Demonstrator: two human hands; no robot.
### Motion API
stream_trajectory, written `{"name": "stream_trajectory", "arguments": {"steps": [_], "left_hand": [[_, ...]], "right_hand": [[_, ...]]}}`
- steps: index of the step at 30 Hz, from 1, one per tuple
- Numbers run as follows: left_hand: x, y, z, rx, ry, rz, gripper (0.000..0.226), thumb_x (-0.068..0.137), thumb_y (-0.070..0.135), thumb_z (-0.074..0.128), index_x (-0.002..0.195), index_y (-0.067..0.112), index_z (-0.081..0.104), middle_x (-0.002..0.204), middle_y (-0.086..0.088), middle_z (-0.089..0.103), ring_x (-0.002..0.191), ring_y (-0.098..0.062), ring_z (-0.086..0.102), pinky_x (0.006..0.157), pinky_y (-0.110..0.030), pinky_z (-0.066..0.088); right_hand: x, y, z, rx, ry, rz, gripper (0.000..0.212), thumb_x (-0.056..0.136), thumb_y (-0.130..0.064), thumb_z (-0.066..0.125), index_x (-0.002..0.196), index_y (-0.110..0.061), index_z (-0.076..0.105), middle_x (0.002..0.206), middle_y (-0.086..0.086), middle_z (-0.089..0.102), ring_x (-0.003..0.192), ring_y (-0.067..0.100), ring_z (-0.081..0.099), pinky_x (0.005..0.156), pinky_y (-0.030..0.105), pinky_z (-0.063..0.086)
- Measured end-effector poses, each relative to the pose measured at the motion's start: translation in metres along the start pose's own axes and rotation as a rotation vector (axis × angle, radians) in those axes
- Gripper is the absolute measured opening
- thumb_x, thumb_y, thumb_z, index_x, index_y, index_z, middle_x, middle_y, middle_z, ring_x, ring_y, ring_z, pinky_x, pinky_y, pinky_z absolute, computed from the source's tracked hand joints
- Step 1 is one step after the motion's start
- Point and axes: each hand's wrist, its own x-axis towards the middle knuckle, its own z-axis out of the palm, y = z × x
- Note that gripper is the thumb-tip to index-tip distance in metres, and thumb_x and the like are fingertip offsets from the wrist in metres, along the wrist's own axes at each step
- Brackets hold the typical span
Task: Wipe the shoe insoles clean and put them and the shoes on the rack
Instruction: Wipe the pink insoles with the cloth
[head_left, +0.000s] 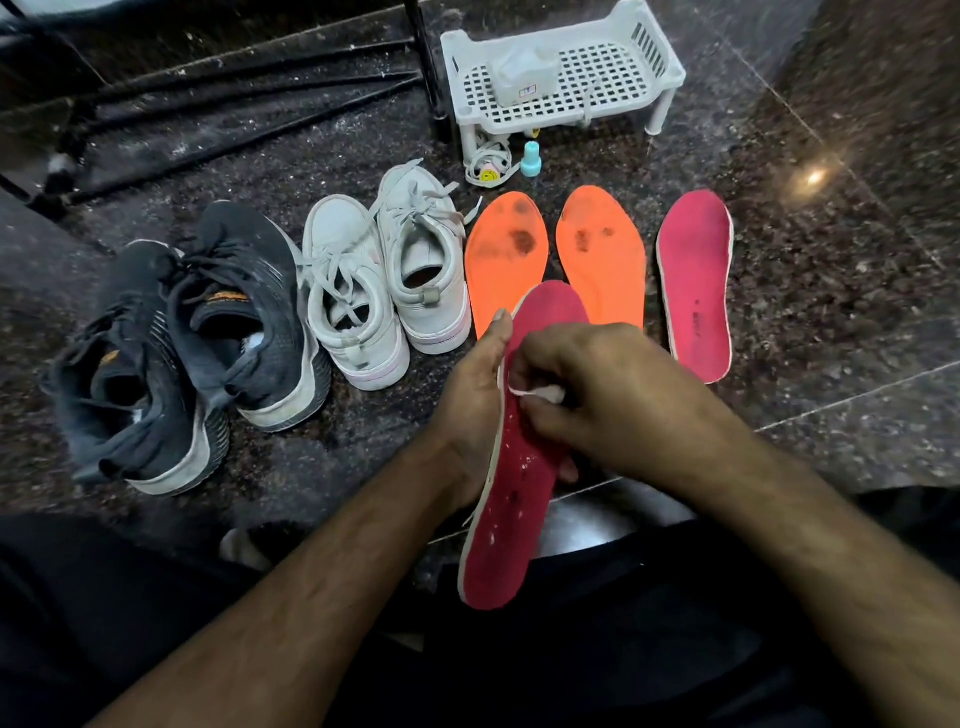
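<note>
The left hand (470, 395) grips the near pink insole (511, 467) from its left edge, held above the floor (831, 322); the right hand (597, 384) pinches a white wipe (545, 393) against it. Far off stands the white rack (561, 67)

I see my left hand (470, 395) gripping a magenta foam insole (511, 483) from behind while my right hand (597, 384) pinches a small white wipe (545, 393) against it; two orange insoles (506, 249) lie on the granite floor (831, 291).
</note>
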Motion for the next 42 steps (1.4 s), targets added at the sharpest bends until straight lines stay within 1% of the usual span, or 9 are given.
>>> {"name": "stream_trajectory", "arguments": {"steps": [6, 11, 17, 23, 25, 28, 33, 40, 42], "left_hand": [[-0.002, -0.001, 0.001, 0.119, -0.054, 0.007, 0.086, 0.098, 0.071, 0.013, 0.11, 0.008, 0.07, 0.087, -0.028, 0.066, 0.05, -0.033, 0.065, 0.048, -0.036, 0.054], [-0.002, -0.004, 0.002, 0.079, 0.042, 0.032, 0.077, 0.098, 0.071, 0.024, 0.099, 0.01, 0.07, 0.063, -0.015, 0.063, 0.042, -0.03, 0.061, 0.042, -0.036, 0.053], [-0.006, 0.0, 0.009, 0.094, -0.017, 0.039, 0.079, 0.1, 0.067, 0.013, 0.117, 0.009, 0.063, 0.083, -0.022, 0.071, 0.05, -0.028, 0.068, 0.045, -0.034, 0.054], [-0.002, -0.007, 0.009, 0.151, 0.042, 0.076, 0.076, 0.097, 0.07, 0.026, 0.092, 0.007, 0.068, 0.074, -0.016, 0.061, 0.043, -0.028, 0.061, 0.043, -0.032, 0.054], [-0.002, -0.006, 0.011, 0.172, 0.031, 0.084, 0.073, 0.099, 0.069, 0.026, 0.097, 0.012, 0.071, 0.081, -0.019, 0.065, 0.051, -0.031, 0.065, 0.046, -0.034, 0.054], [-0.002, -0.002, 0.01, 0.116, -0.01, 0.1, 0.074, 0.1, 0.068, 0.017, 0.105, 0.019, 0.072, 0.092, -0.013, 0.073, 0.076, -0.037, 0.071, 0.047, -0.034, 0.055], [-0.001, -0.005, 0.006, 0.106, 0.043, 0.096, 0.074, 0.099, 0.07, 0.027, 0.12, 0.011, 0.066, 0.085, -0.015, 0.066, 0.051, -0.028, 0.062, 0.045, -0.034, 0.053], [-0.003, -0.007, 0.006, 0.17, -0.125, 0.048, 0.083, 0.098, 0.073, 0.011, 0.14, 0.014, 0.051, 0.115, -0.016, 0.07, 0.066, -0.033, 0.073, 0.043, -0.031, 0.053], [-0.003, -0.006, 0.006, 0.168, -0.092, 0.047, 0.083, 0.098, 0.072, 0.01, 0.136, 0.012, 0.052, 0.103, -0.015, 0.073, 0.06, -0.03, 0.072, 0.041, -0.03, 0.051]], "right_hand": [[0.008, 0.04, -0.031, -0.139, 0.223, 0.242, 0.009, 0.081, -0.022, 0.068, 0.09, -0.025, 0.069, 0.085, -0.004, 0.07, 0.082, 0.021, 0.067, 0.071, 0.033, 0.051], [-0.001, 0.002, -0.006, -0.109, -0.191, 0.066, 0.011, 0.078, -0.023, 0.06, 0.087, -0.028, 0.063, 0.086, -0.007, 0.065, 0.081, 0.019, 0.064, 0.073, 0.039, 0.054], [0.004, 0.03, -0.032, -0.22, 0.038, 0.195, 0.018, 0.079, -0.025, 0.071, 0.096, -0.028, 0.075, 0.088, -0.001, 0.07, 0.085, 0.024, 0.067, 0.073, 0.037, 0.054], [-0.004, 0.013, -0.025, -0.134, -0.258, 0.148, 0.008, 0.078, -0.028, 0.073, 0.086, -0.031, 0.073, 0.074, -0.01, 0.069, 0.063, 0.002, 0.06, 0.063, 0.023, 0.049], [-0.005, 0.023, -0.033, -0.051, -0.198, 0.177, 0.005, 0.079, -0.03, 0.076, 0.084, -0.03, 0.074, 0.072, -0.012, 0.069, 0.057, -0.003, 0.056, 0.058, 0.014, 0.042], [-0.004, 0.035, -0.04, -0.147, 0.059, 0.195, 0.009, 0.08, -0.034, 0.073, 0.089, -0.031, 0.074, 0.084, -0.008, 0.07, 0.065, 0.007, 0.055, 0.067, 0.028, 0.048], [-0.007, 0.016, -0.03, 0.027, -0.328, 0.093, 0.007, 0.081, -0.032, 0.075, 0.087, -0.036, 0.074, 0.075, -0.009, 0.072, 0.059, 0.002, 0.06, 0.061, 0.024, 0.049], [0.007, 0.041, -0.039, -0.14, 0.237, 0.2, 0.012, 0.084, -0.042, 0.071, 0.089, -0.031, 0.07, 0.083, -0.011, 0.057, 0.07, 0.009, 0.051, 0.068, 0.036, 0.049], [0.007, 0.037, -0.036, -0.172, 0.255, 0.188, 0.01, 0.085, -0.036, 0.069, 0.091, -0.029, 0.069, 0.084, -0.011, 0.057, 0.075, 0.016, 0.056, 0.069, 0.035, 0.049]]}}
